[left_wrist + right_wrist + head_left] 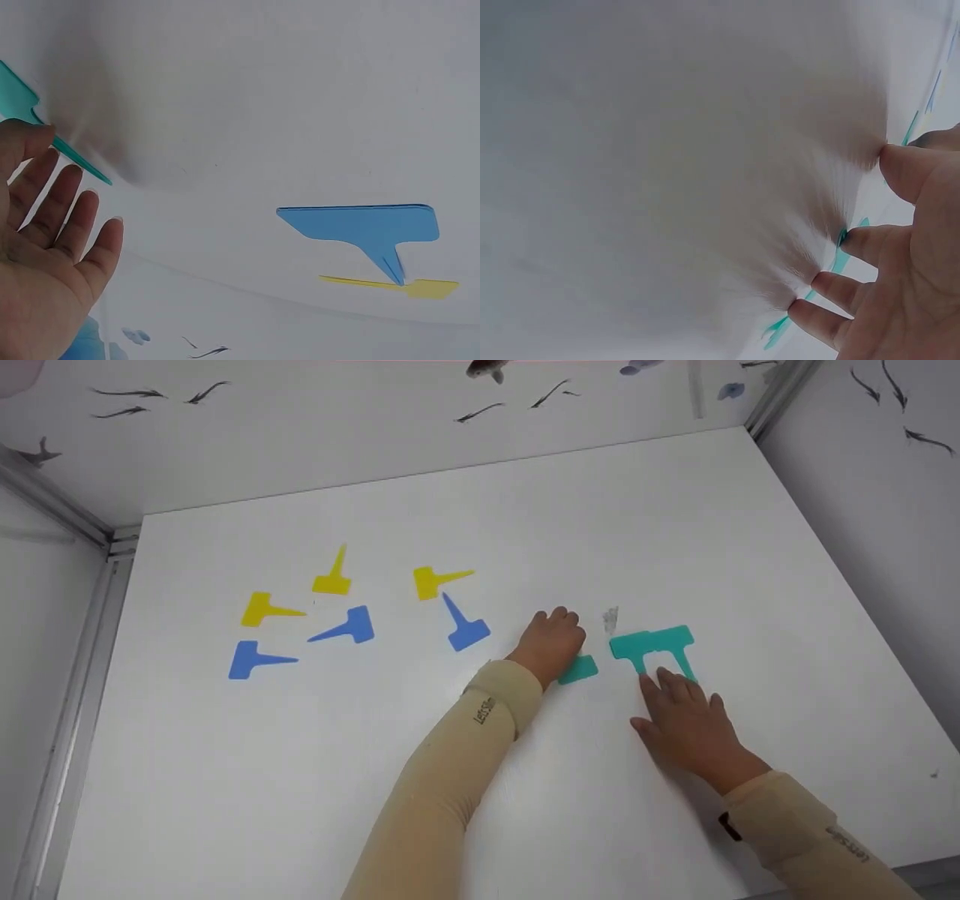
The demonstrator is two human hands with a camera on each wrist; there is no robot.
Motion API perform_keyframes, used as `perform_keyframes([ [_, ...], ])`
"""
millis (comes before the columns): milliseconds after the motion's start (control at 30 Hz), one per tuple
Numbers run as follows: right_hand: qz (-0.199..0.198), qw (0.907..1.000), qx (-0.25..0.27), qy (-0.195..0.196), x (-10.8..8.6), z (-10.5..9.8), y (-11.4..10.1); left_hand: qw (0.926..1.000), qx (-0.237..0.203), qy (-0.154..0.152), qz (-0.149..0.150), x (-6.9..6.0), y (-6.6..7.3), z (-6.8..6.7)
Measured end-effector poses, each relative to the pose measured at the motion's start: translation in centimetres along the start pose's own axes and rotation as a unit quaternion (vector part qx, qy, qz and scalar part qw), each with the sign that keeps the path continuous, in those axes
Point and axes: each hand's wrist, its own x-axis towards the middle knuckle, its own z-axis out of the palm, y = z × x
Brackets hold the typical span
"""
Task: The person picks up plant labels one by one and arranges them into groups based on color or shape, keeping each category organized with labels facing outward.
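Head view shows a left hand (551, 641) and a right hand (694, 731) at a white table (285, 780); the left hand's fingers are bent over a first green tag (579, 669), whose wide end pokes out at five o'clock; in the left wrist view the thumb is at that tag's thin stem, but I cannot tell if the fingers pinch it; the right hand's fingers are loose and spread, with the tips at or just beside the stems of a second green tag (628, 649), at eleven o'clock from that hand, and a third green tag (676, 637), at twelve o'clock; their wide ends meet in one long bar.

From the left hand, a first blue tag (469, 635) lies at nine o'clock, its point just beside a first yellow tag (426, 583) at ten o'clock; farther off, around nine o'clock, lie a second blue tag (361, 624), a third blue tag (241, 661), a second yellow tag (331, 584) and a third yellow tag (256, 609); a grey smudge (610, 619) sits at eleven o'clock from the second green tag.
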Motion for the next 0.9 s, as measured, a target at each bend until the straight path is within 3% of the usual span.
perform_keyframes([
  [633,0.007,1.0000,0.004,0.001,0.16,0.36,0.24,0.9998,-0.001,0.012,-0.014,-0.57,-0.40,0.01],
  [900,0.006,1.0000,0.008,-0.001,0.18,0.33,0.25,0.9994,-0.025,0.011,-0.022,-0.53,-0.66,0.14],
])
